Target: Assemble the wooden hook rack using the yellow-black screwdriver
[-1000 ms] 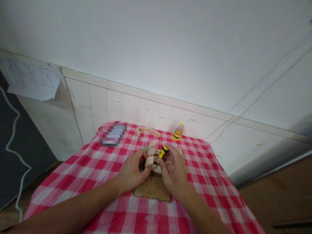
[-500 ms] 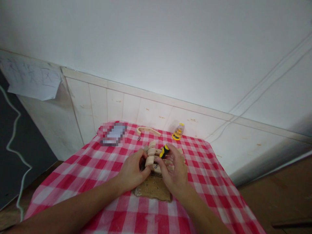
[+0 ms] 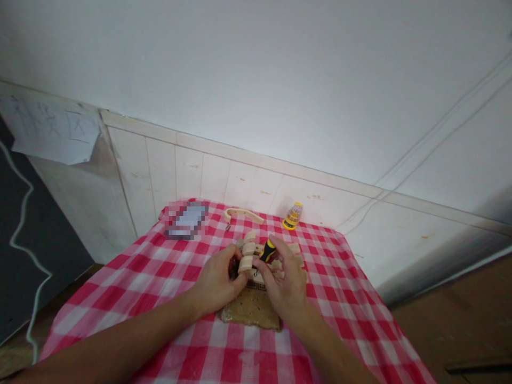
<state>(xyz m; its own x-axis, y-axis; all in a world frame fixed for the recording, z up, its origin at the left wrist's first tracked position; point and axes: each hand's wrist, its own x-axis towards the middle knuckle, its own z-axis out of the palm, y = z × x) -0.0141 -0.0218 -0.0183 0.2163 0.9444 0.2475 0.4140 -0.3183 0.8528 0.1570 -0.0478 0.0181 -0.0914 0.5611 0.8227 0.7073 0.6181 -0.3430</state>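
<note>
In my right hand (image 3: 286, 277) is a small yellow-and-black screwdriver (image 3: 268, 250), tilted, its handle pinched between thumb and fingers. Its tip points down toward the near curved wooden piece, where a small metal part shows. My left hand (image 3: 220, 280) grips the left end of the pale wooden assembly (image 3: 247, 262), thumb in front and fingers behind. Several curved wooden pieces run rightward under my right hand, which hides part of them. Beneath the assembly lies a brown patterned board or mat (image 3: 252, 309) with dark spots.
Behind the hands, a loose curved wooden piece (image 3: 246, 214) lies near a small dark metal bit (image 3: 228, 227). A clear bottle-shaped case with yellow ends (image 3: 293, 216) stands at the back. Farther left is a blurred phone-like object (image 3: 188, 220). A checked cloth (image 3: 152, 298) covers the table, which meets the wall.
The screwdriver handle has turned in my right fingers and leans slightly more to the left; those fingers have shifted a little. My left hand stays in place.
</note>
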